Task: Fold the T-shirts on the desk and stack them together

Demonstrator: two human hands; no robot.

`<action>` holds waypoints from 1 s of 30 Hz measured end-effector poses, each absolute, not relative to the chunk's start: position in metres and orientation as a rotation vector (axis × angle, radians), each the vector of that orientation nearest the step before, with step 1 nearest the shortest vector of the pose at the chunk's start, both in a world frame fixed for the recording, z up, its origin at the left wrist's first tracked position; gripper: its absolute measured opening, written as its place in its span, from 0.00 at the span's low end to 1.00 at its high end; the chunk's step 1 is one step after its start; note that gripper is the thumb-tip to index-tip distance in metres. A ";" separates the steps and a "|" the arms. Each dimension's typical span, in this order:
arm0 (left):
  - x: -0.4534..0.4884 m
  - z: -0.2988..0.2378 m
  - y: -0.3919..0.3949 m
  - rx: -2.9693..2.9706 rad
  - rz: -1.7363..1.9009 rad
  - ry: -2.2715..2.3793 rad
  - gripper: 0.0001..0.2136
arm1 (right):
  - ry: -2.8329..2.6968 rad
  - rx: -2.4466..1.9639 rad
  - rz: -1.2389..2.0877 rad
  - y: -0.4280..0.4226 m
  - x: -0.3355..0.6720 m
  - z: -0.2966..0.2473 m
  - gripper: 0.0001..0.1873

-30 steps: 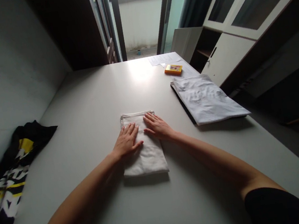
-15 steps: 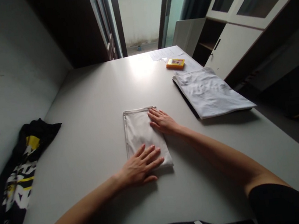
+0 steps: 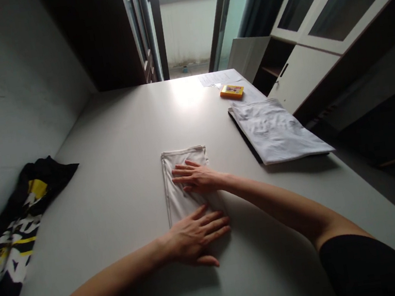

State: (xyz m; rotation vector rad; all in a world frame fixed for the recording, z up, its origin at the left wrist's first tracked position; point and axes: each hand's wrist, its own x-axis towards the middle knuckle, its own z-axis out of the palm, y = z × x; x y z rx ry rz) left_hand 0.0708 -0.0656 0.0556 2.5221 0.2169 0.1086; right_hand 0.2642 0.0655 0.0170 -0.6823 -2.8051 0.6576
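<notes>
A white cloth (image 3: 178, 204), folded into a small layered rectangle, lies flat on the table in front of me. My right hand (image 3: 196, 176) rests palm down across its upper part, fingers spread and pointing left. Over its near end lies my left hand (image 3: 197, 236), open, with fingers stretched to the right and the thumb off the cloth's near edge. Both hands press flat and grasp nothing. Parts of the cloth are hidden under the hands.
Folded white and black garments (image 3: 276, 132) lie at the table's right edge. Behind them are a yellow-orange box (image 3: 232, 91) and papers (image 3: 220, 77). A black printed garment (image 3: 19, 217) lies at the left by the wall. Cabinets (image 3: 304, 74) stand beyond the right edge.
My right hand has slid left from the cloth's right edge onto its middle. My left hand has shifted slightly right and nearer to me. The camera view has tilted up a little.
</notes>
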 end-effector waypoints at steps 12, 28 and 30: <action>0.070 0.062 -0.063 2.461 0.131 0.210 0.39 | -2.937 -0.495 0.617 0.096 0.227 0.028 0.35; 0.068 0.057 -0.063 2.509 0.133 0.214 0.40 | -2.772 -1.036 0.419 0.175 0.202 -0.009 0.32; 0.065 0.057 -0.062 2.517 0.146 0.242 0.38 | -2.685 -1.070 0.384 0.163 0.220 -0.004 0.31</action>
